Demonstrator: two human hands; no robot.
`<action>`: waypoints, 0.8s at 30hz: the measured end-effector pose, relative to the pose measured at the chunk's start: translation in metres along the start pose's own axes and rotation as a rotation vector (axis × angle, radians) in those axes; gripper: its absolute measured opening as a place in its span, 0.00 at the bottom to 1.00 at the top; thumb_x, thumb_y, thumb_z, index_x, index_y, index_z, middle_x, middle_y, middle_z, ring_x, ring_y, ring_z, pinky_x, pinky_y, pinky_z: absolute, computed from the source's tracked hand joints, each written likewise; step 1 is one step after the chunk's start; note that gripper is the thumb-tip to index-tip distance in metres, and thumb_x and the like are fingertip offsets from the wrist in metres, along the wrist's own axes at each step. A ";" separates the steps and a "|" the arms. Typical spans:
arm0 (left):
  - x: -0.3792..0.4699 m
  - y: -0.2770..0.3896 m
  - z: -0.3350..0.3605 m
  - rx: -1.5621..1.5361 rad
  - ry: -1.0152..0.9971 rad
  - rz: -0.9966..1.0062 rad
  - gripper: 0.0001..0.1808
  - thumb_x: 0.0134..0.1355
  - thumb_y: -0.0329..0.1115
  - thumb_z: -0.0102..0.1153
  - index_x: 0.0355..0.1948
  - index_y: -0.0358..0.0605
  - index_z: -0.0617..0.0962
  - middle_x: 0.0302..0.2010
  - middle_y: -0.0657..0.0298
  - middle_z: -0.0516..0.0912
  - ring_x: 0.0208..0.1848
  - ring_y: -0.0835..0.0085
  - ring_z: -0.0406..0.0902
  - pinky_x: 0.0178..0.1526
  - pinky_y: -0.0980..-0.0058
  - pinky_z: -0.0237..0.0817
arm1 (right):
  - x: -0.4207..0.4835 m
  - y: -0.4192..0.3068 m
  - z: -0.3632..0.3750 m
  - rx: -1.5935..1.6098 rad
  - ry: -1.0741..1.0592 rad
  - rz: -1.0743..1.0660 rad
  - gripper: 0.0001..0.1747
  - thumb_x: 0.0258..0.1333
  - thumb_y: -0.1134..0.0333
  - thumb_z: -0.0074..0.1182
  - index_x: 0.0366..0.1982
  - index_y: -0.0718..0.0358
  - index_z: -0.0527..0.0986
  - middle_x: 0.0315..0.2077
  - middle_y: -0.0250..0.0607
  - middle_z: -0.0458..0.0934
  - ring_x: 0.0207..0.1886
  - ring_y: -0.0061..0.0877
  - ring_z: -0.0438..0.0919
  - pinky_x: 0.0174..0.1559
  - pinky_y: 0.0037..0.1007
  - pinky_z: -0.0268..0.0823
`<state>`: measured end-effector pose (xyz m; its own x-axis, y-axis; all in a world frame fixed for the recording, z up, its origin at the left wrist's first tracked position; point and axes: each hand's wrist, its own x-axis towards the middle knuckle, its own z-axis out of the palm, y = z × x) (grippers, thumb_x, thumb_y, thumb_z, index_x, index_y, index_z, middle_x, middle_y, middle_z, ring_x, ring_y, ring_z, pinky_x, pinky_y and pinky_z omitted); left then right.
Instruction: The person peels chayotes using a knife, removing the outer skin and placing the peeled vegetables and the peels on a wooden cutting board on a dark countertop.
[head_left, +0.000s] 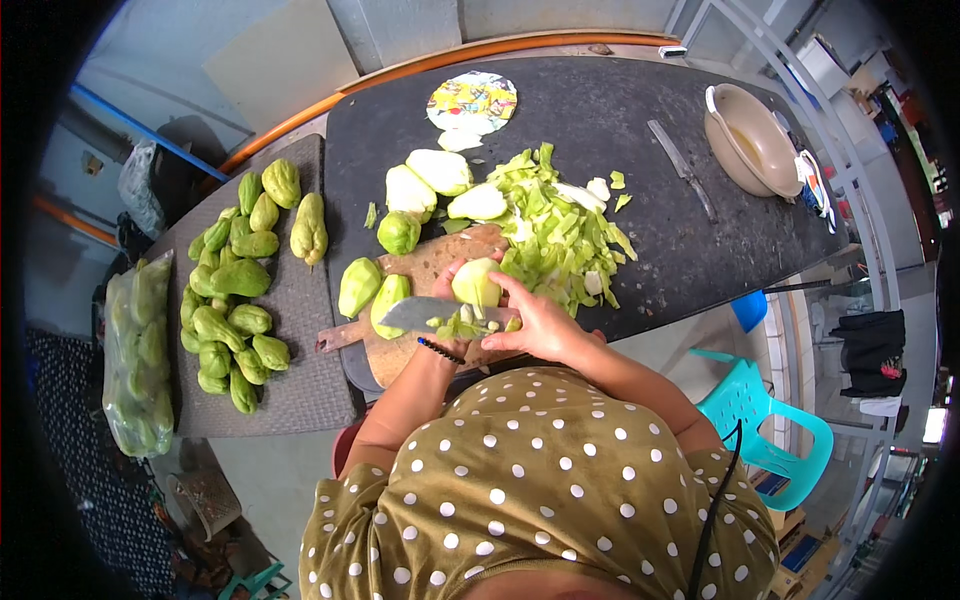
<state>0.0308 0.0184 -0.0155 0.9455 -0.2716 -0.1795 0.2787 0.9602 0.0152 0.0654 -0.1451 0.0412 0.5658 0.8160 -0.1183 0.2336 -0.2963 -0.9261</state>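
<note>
A peeled chayote (475, 283) is held in my left hand (448, 279), which is partly hidden behind it and the blade. My right hand (536, 311) grips a wide-bladed knife (414, 313), its thumb and fingers also near the chayote. Bits of green peel cling to the blade, which points left. Below lies a wooden cutting board (394, 356) with a handle. Two pale green chayotes (360, 287) sit at its left edge. To the right is a heap of chayote peelings (559, 232). Behind the board are several whitish peeled chayotes (439, 172) and a greener one (399, 232).
Unpeeled chayotes (229, 285) cover part of the woven-textured table (307, 390) at left, beside a plastic bag of chayotes (139, 360). A second knife (681, 169) and a beige basin (739, 135) lie right on the black table (600, 97). A turquoise chair (772, 427) stands at right.
</note>
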 end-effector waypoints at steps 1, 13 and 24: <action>-0.002 -0.001 0.003 -0.004 -0.006 -0.010 0.29 0.60 0.47 0.36 0.55 0.36 0.68 0.40 0.47 0.79 0.41 0.52 0.77 0.47 0.53 0.68 | 0.002 0.009 0.001 0.107 0.007 -0.016 0.51 0.38 0.60 0.69 0.62 0.60 0.52 0.40 0.51 0.77 0.42 0.35 0.78 0.45 0.30 0.68; -0.003 0.006 0.006 0.026 0.165 0.101 0.25 0.59 0.46 0.42 0.50 0.38 0.72 0.43 0.51 0.78 0.43 0.52 0.74 0.49 0.53 0.65 | 0.009 0.008 -0.041 0.597 0.285 0.342 0.49 0.46 0.62 0.63 0.65 0.56 0.48 0.34 0.40 0.75 0.13 0.12 0.61 0.12 0.16 0.52; -0.008 0.000 -0.041 -0.089 0.183 0.132 0.32 0.53 0.51 0.51 0.53 0.38 0.69 0.51 0.43 0.72 0.49 0.44 0.71 0.52 0.42 0.62 | 0.003 0.013 -0.009 0.046 0.041 0.063 0.54 0.35 0.54 0.70 0.61 0.67 0.54 0.40 0.55 0.76 0.44 0.36 0.77 0.46 0.31 0.67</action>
<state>0.0167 0.0231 -0.0547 0.9242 -0.1347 -0.3573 0.1308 0.9908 -0.0351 0.0769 -0.1510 0.0317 0.6106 0.7750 -0.1629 0.1605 -0.3225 -0.9329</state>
